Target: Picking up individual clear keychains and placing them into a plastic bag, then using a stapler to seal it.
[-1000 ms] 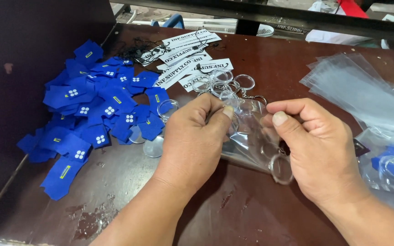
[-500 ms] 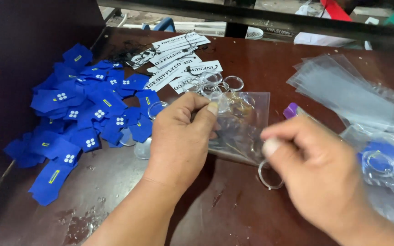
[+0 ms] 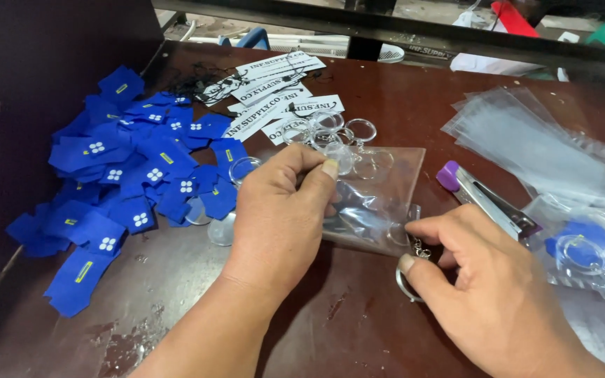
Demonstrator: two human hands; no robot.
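A small clear plastic bag (image 3: 376, 199) holding round metal-rimmed keyring parts lies flat on the dark reddish-brown wooden table (image 3: 358, 105), near its middle, and both hands are at it. The left hand (image 3: 281, 210) rests over the bag's left part, fingers curled and thumb pressed to forefinger, pinching the plastic at its upper left. The right hand (image 3: 488, 283) sits at the bag's lower right corner, fingers bent in a loose pinch around a silver ring with a short chain (image 3: 411, 269), which lies against the bag's edge and the table. Just above the bag is a loose cluster of clear round ring discs (image 3: 337, 133), and beyond them several white printed card tags (image 3: 274, 87) fanned out, with a tangle of thin black string (image 3: 194, 84) beside them. To the left spreads a large heap of blue fabric tags with small white marks (image 3: 127, 175). To the right of the bag lies a metal stapler with a purple end (image 3: 484, 196), and further right a stack of empty clear plastic sleeves (image 3: 533, 140) and packed bags showing blue pieces (image 3: 589, 252).
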